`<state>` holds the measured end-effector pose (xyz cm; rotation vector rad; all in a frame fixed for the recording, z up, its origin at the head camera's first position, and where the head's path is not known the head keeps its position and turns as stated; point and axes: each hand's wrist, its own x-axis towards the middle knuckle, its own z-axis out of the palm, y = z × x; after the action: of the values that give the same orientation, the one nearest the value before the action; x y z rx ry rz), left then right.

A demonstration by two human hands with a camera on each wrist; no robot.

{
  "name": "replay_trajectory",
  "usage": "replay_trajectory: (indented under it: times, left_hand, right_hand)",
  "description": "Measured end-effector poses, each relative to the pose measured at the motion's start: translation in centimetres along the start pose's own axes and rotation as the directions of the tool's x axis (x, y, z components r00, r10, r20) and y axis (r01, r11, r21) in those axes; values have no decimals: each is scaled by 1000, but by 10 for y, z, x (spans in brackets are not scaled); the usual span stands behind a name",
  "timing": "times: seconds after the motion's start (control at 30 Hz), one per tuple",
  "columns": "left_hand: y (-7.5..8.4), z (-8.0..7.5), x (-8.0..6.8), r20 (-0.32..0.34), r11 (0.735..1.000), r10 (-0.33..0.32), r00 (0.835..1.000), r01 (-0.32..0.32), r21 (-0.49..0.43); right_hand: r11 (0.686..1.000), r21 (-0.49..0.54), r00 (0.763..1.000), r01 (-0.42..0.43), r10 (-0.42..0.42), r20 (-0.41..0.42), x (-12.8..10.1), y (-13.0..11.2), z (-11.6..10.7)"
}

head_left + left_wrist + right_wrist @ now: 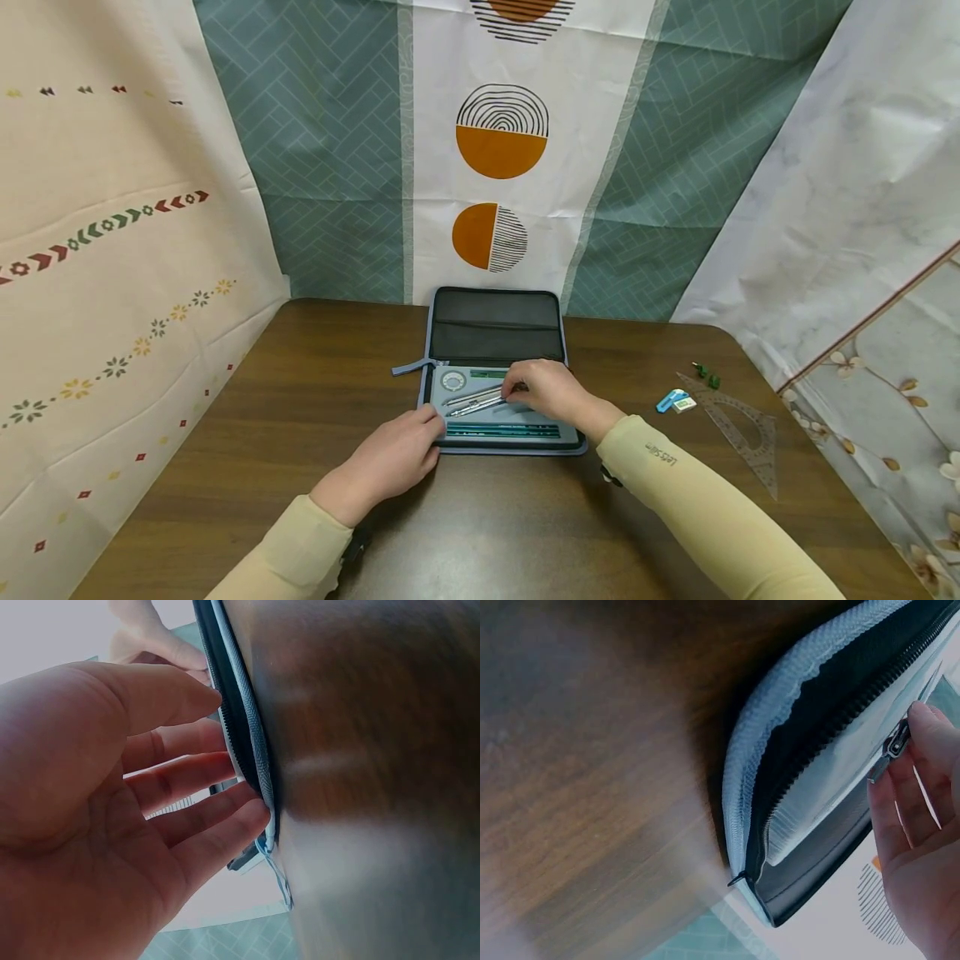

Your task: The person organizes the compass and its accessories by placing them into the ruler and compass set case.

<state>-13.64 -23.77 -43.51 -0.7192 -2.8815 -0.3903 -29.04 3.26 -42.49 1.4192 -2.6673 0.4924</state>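
Zip case (pixel 498 333) lay open flat at centre frame on the brown table (pixel 225 433), lid half toward the back, tray half nearest the person, so every slot faced up. Left hand (pixel 393 458) sat at the tray's lower-left edge, fingers straight and loosely spread against the zipper rim (pixel 251 742), gripping nothing; probably bracing the case against sliding. Right hand (pixel 546 390) was over the tray's middle, fingertips (pixel 922 724) pinched narrow on the metal compass (pixel 474 402), which lay slanted in its slot above the row of pencils (pixel 502 430). Eraser (pixel 672 402) and clear set square (pixel 746 433) lay at right, well apart from the case.
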Motion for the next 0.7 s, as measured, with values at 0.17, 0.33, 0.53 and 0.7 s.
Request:
replay_trajectory:
  times: [0.17,0.33,0.53,0.7]
  left_hand:
    - [0,-1,0,-3,1000,5,1000,-5,6]
    - [1,-1,0,-2,1000,4,1000,-4,8]
    - [1,-2,-1,9,1000,-7,1000,7,4]
    - [2,-2,0,9,1000,-5,1000,5,8]
  right_hand:
    - [1000,-18,1000,1,-1,8,1,0,1]
    - [999,-43,999,10,-9,38,1,0,1]
    - [995,-79,997,59,-54,58,0,-2,1]
    - [996,-76,998,37,-33,54,-2,-5,0]
